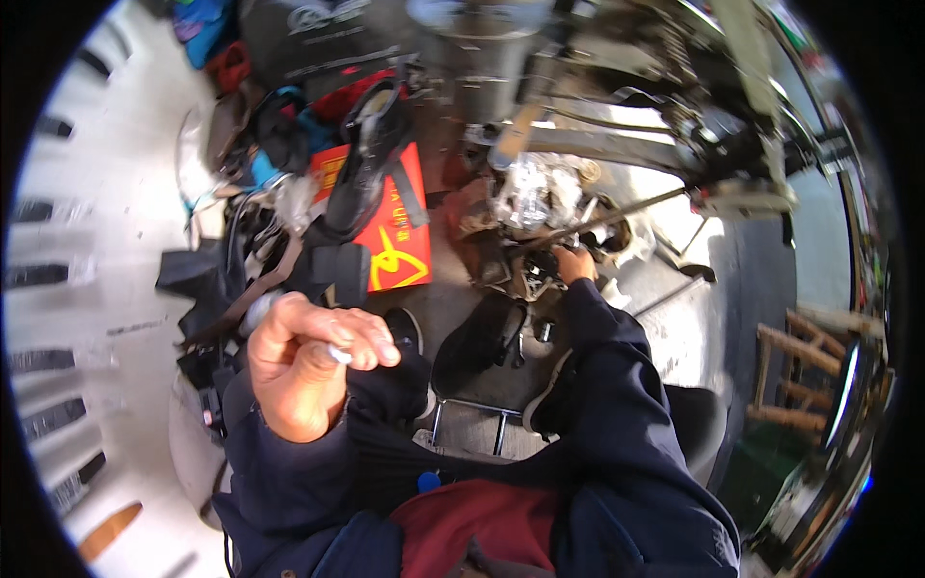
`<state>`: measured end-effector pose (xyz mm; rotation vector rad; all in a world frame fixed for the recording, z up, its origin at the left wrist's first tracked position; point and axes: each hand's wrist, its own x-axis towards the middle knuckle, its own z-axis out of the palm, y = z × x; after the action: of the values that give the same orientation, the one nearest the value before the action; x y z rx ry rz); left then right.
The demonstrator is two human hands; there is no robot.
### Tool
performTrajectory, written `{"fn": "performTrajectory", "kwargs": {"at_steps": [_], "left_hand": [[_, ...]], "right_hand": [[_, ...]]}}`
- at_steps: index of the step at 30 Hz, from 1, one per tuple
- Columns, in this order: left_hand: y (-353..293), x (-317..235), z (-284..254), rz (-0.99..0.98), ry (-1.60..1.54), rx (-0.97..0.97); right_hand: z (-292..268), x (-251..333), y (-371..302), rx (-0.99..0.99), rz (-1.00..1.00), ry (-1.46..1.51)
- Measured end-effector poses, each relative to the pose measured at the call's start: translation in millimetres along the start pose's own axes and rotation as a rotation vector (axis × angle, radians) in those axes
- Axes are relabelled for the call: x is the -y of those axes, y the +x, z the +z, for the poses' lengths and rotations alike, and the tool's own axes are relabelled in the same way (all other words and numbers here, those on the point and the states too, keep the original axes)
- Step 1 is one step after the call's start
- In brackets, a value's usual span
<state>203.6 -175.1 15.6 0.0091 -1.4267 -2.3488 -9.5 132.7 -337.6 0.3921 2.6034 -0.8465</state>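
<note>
Raised at the left, my left hand (310, 361) is closed in a pinch. A small white piece (339, 354) shows at its thumb tip, too blurred to name. My right hand (575, 264) reaches down into the clutter on the floor ahead, at a dark container (536, 279) of small parts. Its fingertips are partly hidden there, so I cannot make out what they touch. Clear plastic bags (535, 193) lie just beyond that hand. Between my feet is a black shoe (479, 339), away from both hands.
A black shoe (345, 207) lies on a red and yellow box (400, 231) at the left. Scraps and bags pile up around it. A metal machine frame (636, 149) stands at the far right, a wooden rack (800, 371) to the right. Dark strips (43, 276) lie along the left side.
</note>
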Motion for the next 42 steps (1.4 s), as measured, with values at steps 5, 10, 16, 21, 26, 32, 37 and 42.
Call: {"fn": "performTrajectory", "kwargs": {"at_steps": [5,10,16,21,26,32,37,42], "left_hand": [[-13.9,-7.1,-9.6,0.038,0.022,-0.075],[-17.1,-13.0,-21.9,0.055,-0.052,-0.033],[-11.1,-17.8,-21.7,0.135,-0.112,0.119],[11.5,-49.4,-12.1,0.147,-0.149,0.203],[63.8,-102.2,-11.6,0.366,-0.183,0.310],[84.6,-101.9,-58.4,0.352,-0.086,0.018],[72.8,-85.8,-108.4,0.303,-0.139,-0.221],[67.3,-87.9,-100.8,0.345,-0.143,-0.162]], "right_hand": [[-2.6,3.6,-8.8,0.001,-0.043,0.102],[-41.3,5.2,-32.3,-0.089,-0.109,0.262],[-169.7,40.8,-61.0,-0.179,-0.425,0.262],[-279.9,59.1,-99.7,-0.281,-0.597,0.378],[-300.6,53.0,-112.8,-0.160,-0.466,0.425],[-222.3,32.0,-111.7,0.240,-0.584,-0.147],[-137.1,35.3,-130.8,0.379,-0.664,-0.338],[-33.4,93.2,-151.1,0.361,-0.758,-0.093]]}}
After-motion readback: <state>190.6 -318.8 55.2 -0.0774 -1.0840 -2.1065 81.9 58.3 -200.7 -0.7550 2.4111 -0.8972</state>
